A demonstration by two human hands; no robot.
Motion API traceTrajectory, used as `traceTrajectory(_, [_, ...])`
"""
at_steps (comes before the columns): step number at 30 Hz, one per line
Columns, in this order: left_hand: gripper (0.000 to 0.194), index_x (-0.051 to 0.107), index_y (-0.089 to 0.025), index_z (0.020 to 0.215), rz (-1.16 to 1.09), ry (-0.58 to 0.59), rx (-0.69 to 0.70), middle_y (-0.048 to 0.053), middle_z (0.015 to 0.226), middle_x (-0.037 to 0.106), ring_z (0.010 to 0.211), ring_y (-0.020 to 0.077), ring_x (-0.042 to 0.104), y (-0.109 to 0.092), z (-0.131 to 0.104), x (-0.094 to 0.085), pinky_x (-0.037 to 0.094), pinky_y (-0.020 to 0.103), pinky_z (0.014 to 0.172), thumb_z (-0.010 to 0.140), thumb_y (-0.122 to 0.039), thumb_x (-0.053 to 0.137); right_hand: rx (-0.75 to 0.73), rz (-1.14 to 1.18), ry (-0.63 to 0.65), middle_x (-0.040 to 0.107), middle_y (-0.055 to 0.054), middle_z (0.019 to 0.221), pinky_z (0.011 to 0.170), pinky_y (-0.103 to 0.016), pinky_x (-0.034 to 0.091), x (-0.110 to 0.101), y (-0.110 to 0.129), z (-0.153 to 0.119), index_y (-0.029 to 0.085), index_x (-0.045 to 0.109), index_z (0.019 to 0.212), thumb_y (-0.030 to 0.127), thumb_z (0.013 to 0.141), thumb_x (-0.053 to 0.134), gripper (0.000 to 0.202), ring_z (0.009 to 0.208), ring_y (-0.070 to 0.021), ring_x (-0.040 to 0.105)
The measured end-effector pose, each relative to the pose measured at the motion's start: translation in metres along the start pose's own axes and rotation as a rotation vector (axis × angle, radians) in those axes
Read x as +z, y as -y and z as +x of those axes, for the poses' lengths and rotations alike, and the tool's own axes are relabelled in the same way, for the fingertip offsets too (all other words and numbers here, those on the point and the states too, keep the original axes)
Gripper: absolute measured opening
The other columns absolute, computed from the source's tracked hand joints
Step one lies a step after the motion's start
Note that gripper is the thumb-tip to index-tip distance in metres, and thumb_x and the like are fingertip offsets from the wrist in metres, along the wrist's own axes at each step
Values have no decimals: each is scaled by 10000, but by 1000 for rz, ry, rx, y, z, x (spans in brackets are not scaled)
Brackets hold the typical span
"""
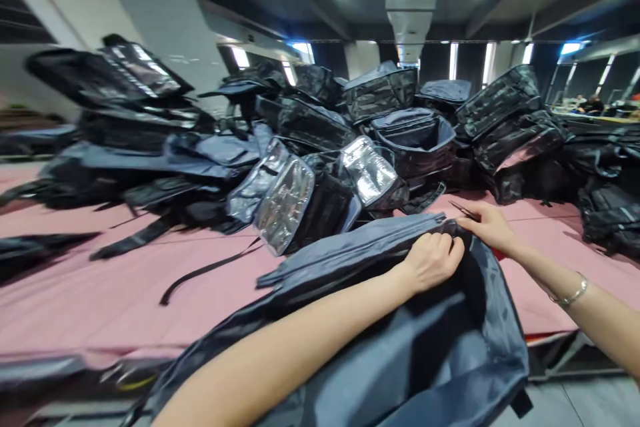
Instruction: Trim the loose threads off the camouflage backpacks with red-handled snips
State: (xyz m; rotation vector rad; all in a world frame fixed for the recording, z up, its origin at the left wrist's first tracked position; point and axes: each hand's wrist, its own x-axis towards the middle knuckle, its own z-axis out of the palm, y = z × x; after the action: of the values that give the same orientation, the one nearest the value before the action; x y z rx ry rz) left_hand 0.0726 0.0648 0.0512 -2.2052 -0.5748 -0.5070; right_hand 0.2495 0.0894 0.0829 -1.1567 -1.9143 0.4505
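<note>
An open dark bag (365, 353) with a grey-blue lining lies in front of me, its far edge resting on the pink-covered table. My left hand (434, 260) reaches across the opening, fingers curled tightly round the bag's far rim. Along that rim runs a grey-blue strip with a zipper (350, 250), ending just beyond my left knuckles. My right hand (489, 227), with a silver bracelet at the wrist, is closed at the far right corner of the rim. From its fingers a pair of slim dark thread snips (464, 209) points left, close above the strip's end.
Several black bags with grey or silvery linings, such as an open grey-lined bag (415, 130), are heaped across the back of the pink-covered table (210, 297). A loose black strap (200, 273) lies left of my bag. More dark bags (610, 213) sit at the right.
</note>
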Motion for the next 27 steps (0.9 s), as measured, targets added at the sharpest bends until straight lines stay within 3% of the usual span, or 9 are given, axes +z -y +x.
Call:
traceTrajectory(3, [275,530,-49,1043,11,121,-35,68,658,569,608,168,536,3,-15,7,359,309,541,877,-106,318,53,-28,-10,565,0,599,555,-243,365,1,-22,12,158,597,623,431,741,542,303,588,-140,490])
traceTrajectory(6, [220,552,-73,935,2,238,-66,72,642,571,596,181,540,17,-38,-2,380,319,547,851,-98,350,89,-72,-6,578,-10,610,547,-247,360,0,-33,20,160,601,633,479,742,517,347,598,-152,505])
traceTrajectory(9, [170,534,-136,737,-16,346,-103,64,604,563,558,182,544,41,-73,-31,395,317,534,812,-74,395,115,-111,6,599,-14,625,556,-251,362,-3,-35,25,171,607,640,472,739,522,327,602,-158,524])
traceTrajectory(12, [176,529,-157,726,-41,446,-168,45,596,576,547,175,567,68,-120,-73,425,295,534,787,-45,408,107,-143,21,591,-11,600,544,-252,352,-4,-32,29,182,590,617,465,747,517,320,584,-159,519])
traceTrajectory(14, [222,571,-165,808,-85,574,-351,49,662,635,615,175,615,83,-153,-98,462,280,582,790,-41,388,93,-153,30,590,-11,597,535,-250,349,-3,-30,31,184,585,614,459,750,513,316,583,-159,518])
traceTrajectory(17, [422,553,-215,1127,-208,531,-344,51,1056,676,922,138,638,95,-192,-124,482,239,776,810,-38,337,67,-159,67,620,-12,639,543,-247,365,-4,-24,31,189,607,649,435,756,517,282,607,-163,542])
traceTrajectory(20, [391,601,-261,1082,-211,359,-353,20,1047,684,944,132,628,99,-211,-132,474,234,822,857,-111,318,36,-252,72,653,-16,695,571,-253,391,-7,-19,28,204,639,701,394,761,534,225,640,-174,573])
traceTrajectory(23, [274,659,-240,959,-188,206,-630,54,953,696,883,189,632,102,-211,-130,484,300,809,871,-303,407,-14,-365,50,674,-31,743,616,-270,422,-11,-12,22,215,667,755,354,780,526,200,681,-189,603])
traceTrajectory(27, [352,687,-226,860,-495,233,-1054,29,860,714,777,206,641,115,-204,-124,491,285,714,789,-502,482,-245,-385,-4,686,-61,908,729,-284,455,-7,4,18,217,697,885,267,780,538,197,831,-202,626])
